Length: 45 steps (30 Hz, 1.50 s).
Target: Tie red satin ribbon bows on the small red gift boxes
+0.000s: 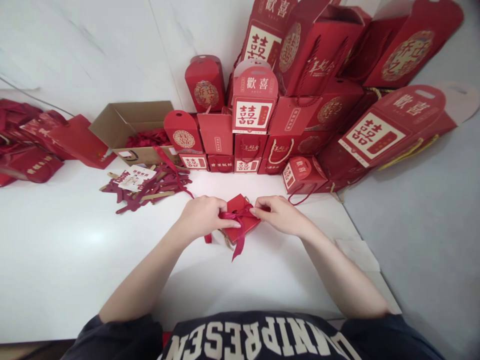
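Observation:
A small red gift box sits on the white table between my hands, with a twisted gold cord at its side. Across its top runs a dark red ribbon, looped at the middle, one tail hanging over the near side. My left hand pinches the ribbon's left loop between thumb and fingers. On the other side, my right hand pinches the right part of the ribbon with its fingertips. Another length of ribbon trails past my left wrist up toward a cardboard box.
Red gift boxes with gold and white printing are stacked along the back and right. An open cardboard box holding red ribbon stands at the back left. Before it lies a pile of dark red cutouts with sticks. More red bags lie far left.

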### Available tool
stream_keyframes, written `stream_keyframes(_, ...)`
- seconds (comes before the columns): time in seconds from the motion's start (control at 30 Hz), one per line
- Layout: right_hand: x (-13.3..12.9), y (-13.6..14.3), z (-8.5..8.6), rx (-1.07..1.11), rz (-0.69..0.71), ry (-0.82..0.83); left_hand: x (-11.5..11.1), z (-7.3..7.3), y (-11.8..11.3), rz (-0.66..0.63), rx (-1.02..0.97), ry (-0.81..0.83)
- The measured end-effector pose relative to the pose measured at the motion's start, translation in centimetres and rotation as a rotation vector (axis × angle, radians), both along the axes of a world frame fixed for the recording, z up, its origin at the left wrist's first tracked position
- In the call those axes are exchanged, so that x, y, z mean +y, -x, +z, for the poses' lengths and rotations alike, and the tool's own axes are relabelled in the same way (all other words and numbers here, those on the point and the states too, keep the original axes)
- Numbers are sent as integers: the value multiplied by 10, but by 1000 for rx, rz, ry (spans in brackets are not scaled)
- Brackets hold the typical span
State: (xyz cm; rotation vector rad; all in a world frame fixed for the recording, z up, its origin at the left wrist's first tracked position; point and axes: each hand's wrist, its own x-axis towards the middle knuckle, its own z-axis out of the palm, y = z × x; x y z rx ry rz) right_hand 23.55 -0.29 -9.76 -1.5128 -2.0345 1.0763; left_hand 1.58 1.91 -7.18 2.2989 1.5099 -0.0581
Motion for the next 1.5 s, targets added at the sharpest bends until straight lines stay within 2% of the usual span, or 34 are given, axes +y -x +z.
stream_keyframes(0.3, -4, -15, 11, -104, 99, 17, 1, 2, 2, -34, -8, 16)
stream_keyframes(0.43, -5, -25, 20, -152, 198, 73, 2, 4, 1, -66, -10, 24)
stream_keyframes(0.6, -4, -36, 32, -181, 328, 51, 0, 2, -1, -112, -39, 42)
stream_keyframes(0.7, -3, -38, 30, -213, 359, 35, 0, 0, -2, -121, -57, 47)
stream_keyframes(0.83, -3, -39, 21, -225, 378, 56, 2, -2, -2, -132, -91, 65)
stream_keyframes(0.97, -3, -51, 16, -243, 379, 101, 6, -3, 2, -175, -159, 112)
stream_keyframes(1.1, 0, -65, 22, -142, 324, -41, 8, -2, 4, -205, -221, 159)
stream_keyframes(1.27, 6, -44, 24, 235, 421, -71, 6, 0, 4, -230, -260, 173)
stream_keyframes(1.4, 7, -19, 9, 210, 276, -131, 5, 3, 4, -253, -263, 170)
stream_keyframes(1.5, 7, -12, -1, 169, 276, -109, 4, 5, 5, -257, -259, 187)
